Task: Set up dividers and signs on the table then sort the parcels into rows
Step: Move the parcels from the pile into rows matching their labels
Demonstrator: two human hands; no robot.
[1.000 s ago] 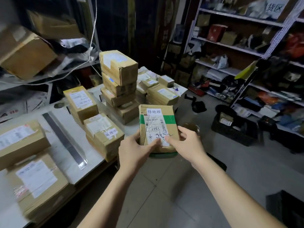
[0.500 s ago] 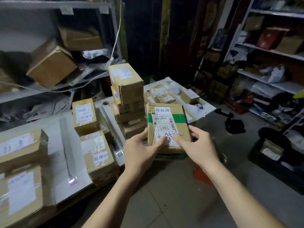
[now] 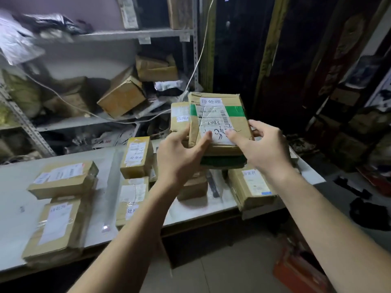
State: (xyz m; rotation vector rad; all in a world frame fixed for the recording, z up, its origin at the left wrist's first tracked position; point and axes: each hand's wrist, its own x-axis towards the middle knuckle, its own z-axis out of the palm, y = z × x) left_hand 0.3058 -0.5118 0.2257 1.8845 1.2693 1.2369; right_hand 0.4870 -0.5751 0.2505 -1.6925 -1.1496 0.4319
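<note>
I hold a brown cardboard parcel (image 3: 218,115) with green tape and a white label in the air above the white table (image 3: 12,210). My left hand (image 3: 179,159) grips its near left edge, thumb on the label. My right hand (image 3: 262,149) grips its right side, thumb also on the label. Under it lies a dark green packet (image 3: 224,161), carried along. Behind the held parcel stands a stack of boxes (image 3: 178,117). More parcels lie on the table: two at the left (image 3: 63,178), two in the middle (image 3: 137,157), one at the right (image 3: 251,185). A grey strip divider (image 3: 112,187) lies between the rows.
A metal shelf rack (image 3: 118,121) with tumbled boxes and a white cable stands behind the table. Dark shelves with goods rise at the right. The floor in front holds a red object (image 3: 300,273) and black items (image 3: 368,214).
The view has swung left and come closer to the table. The parcel in both hands has risen and moved over the table, in front of the box stack.
</note>
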